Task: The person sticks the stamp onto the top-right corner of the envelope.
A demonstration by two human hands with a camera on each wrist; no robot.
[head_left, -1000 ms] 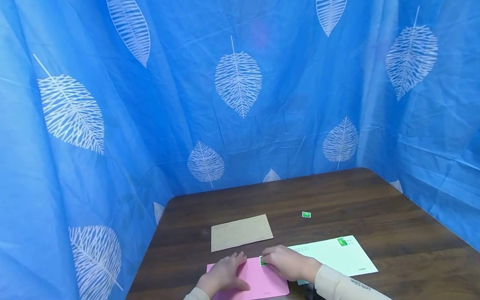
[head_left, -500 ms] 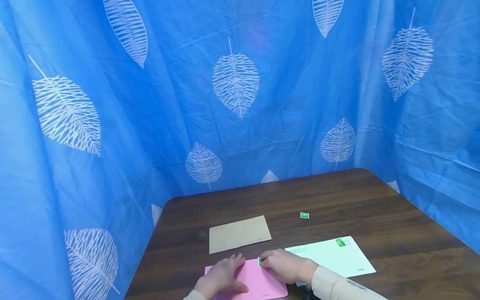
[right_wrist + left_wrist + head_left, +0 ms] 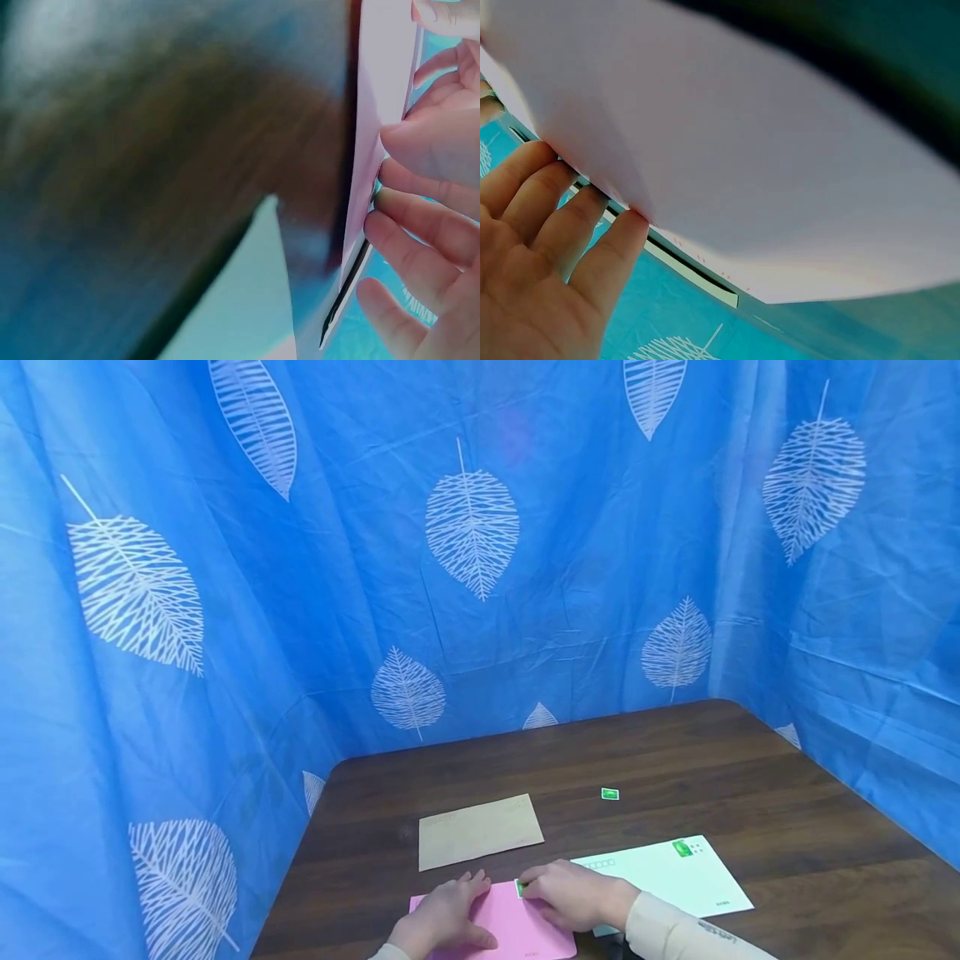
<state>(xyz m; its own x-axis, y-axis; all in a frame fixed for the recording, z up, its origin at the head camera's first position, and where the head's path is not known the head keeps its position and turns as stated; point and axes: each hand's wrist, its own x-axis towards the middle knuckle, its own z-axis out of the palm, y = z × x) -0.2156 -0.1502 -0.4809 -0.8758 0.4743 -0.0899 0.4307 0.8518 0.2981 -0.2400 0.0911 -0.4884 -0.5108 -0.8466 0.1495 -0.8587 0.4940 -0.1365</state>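
Note:
A pink envelope [image 3: 525, 924] lies at the front of the table. My left hand [image 3: 450, 914] rests on its left part with fingers spread. In the left wrist view the fingertips of the left hand [image 3: 562, 240] touch the envelope's surface [image 3: 720, 150]. At the upper right corner of the envelope sits a green stamp [image 3: 519, 888], partly hidden by my right hand [image 3: 566, 893], whose fingertips press on it. The right wrist view shows the thumb and fingers of the right hand [image 3: 427, 202] lightly bent and apart, touching the pink envelope [image 3: 379, 82].
To the right lies a pale green-white envelope [image 3: 660, 881] with a green stamp [image 3: 682, 848] in its upper right corner. Behind the pink one is a brown envelope [image 3: 480, 832]. A loose green stamp [image 3: 610, 794] lies farther back on the dark wooden table [image 3: 720, 752]; blue curtains [image 3: 540, 568] surround it.
Both hands stay in place on the pink envelope; the right fingertips have shifted slightly over the stamp. The head view has moved a little.

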